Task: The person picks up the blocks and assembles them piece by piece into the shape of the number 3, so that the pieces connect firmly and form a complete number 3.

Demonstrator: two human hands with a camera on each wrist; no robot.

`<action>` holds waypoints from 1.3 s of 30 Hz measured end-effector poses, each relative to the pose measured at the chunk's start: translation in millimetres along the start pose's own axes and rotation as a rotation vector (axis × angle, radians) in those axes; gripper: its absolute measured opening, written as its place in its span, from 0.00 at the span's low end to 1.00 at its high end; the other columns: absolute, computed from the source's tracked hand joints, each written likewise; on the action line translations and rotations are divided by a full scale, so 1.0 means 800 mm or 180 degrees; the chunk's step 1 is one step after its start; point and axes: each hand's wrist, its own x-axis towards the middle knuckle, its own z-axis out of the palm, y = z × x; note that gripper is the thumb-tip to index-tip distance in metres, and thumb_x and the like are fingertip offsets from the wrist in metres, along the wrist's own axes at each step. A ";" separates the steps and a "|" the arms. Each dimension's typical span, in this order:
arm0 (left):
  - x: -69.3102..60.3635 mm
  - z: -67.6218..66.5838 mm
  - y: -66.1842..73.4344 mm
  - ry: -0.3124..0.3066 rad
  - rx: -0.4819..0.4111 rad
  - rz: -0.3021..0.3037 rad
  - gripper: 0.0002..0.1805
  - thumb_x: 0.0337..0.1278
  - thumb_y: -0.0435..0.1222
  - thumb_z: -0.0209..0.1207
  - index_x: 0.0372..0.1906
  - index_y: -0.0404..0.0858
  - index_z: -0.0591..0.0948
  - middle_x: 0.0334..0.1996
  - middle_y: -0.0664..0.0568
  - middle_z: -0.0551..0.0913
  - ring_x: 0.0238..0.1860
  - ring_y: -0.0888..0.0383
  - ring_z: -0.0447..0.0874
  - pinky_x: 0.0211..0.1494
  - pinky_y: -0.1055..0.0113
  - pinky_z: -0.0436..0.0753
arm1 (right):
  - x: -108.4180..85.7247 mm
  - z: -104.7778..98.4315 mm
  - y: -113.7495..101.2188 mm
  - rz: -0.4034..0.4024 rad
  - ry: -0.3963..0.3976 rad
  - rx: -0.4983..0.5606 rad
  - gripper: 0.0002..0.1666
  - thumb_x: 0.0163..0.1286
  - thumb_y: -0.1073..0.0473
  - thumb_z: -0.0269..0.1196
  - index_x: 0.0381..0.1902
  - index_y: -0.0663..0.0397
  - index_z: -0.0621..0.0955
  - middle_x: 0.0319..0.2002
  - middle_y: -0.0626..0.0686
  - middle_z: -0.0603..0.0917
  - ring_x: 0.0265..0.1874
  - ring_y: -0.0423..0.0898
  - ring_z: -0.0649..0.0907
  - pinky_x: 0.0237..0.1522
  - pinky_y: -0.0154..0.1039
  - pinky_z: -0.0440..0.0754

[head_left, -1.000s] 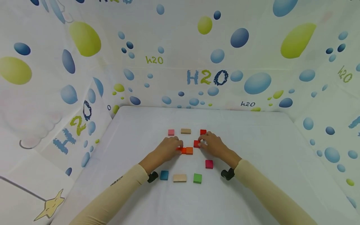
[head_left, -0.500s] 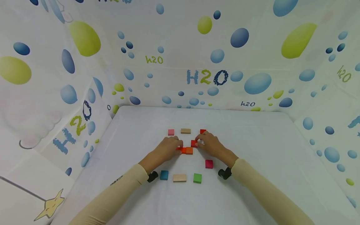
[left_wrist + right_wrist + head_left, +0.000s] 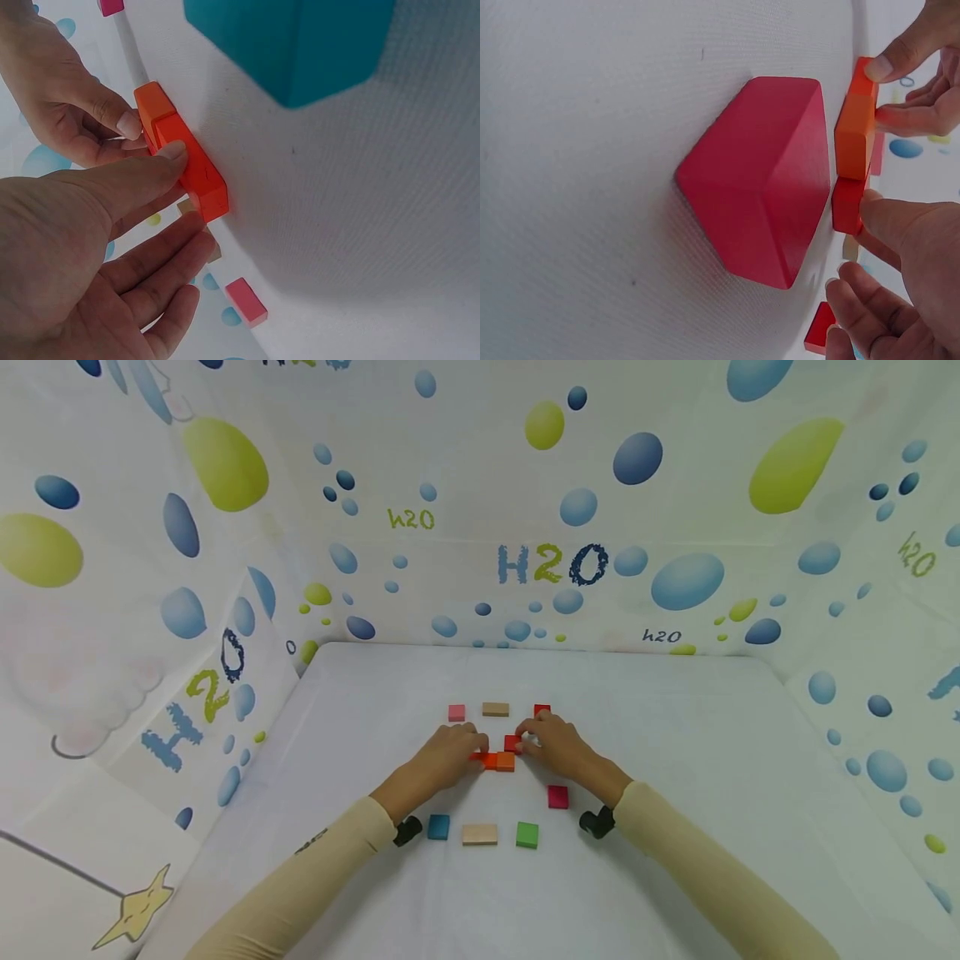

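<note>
In the head view my left hand point(image 3: 448, 753) pinches a red-orange block point(image 3: 191, 169) between thumb and fingers, low on the white table. An orange block point(image 3: 506, 762) sits end to end with it on the right. My right hand point(image 3: 562, 750) pinches a small red block point(image 3: 512, 742) just behind the orange one; in the right wrist view they look close together, and I cannot tell whether they touch. The right hand's other fingers are loosely bent. A second red block point(image 3: 542, 709) lies behind the right hand, partly covered by it.
A crimson block point(image 3: 558, 797) lies nearer, beside the right wrist. Blue point(image 3: 438, 827), tan point(image 3: 480, 835) and green point(image 3: 527, 835) blocks form a front row. Behind the hands are a pink block point(image 3: 457, 713) and another tan block point(image 3: 495, 710). A printed curtain point(image 3: 480, 468) surrounds the table.
My right hand has slid left with the small red block, bringing it behind the orange block. The left hand keeps its pinch and has stayed in place.
</note>
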 end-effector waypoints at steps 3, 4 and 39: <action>0.000 0.000 0.000 0.0004 0.0001 0.0008 0.13 0.66 0.40 0.72 0.52 0.44 0.87 0.46 0.49 0.85 0.45 0.52 0.81 0.58 0.55 0.82 | 0.000 0.000 0.000 -0.0004 0.0012 -0.0012 0.18 0.75 0.52 0.69 0.59 0.46 0.84 0.55 0.55 0.83 0.59 0.53 0.80 0.62 0.58 0.81; 0.000 0.000 0.000 0.0008 0.0000 0.0008 0.13 0.66 0.40 0.72 0.52 0.44 0.87 0.46 0.49 0.85 0.45 0.52 0.81 0.58 0.55 0.82 | 0.000 0.000 0.001 -0.0009 0.0014 -0.0017 0.18 0.75 0.52 0.69 0.59 0.46 0.84 0.55 0.55 0.82 0.58 0.52 0.80 0.62 0.58 0.82; 0.003 0.000 0.002 -0.0058 0.0035 -0.0070 0.14 0.65 0.41 0.72 0.53 0.44 0.87 0.46 0.49 0.85 0.46 0.52 0.81 0.60 0.55 0.82 | -0.003 -0.003 -0.002 0.0022 -0.0020 0.0021 0.18 0.75 0.51 0.69 0.60 0.47 0.84 0.56 0.56 0.82 0.60 0.53 0.80 0.63 0.58 0.82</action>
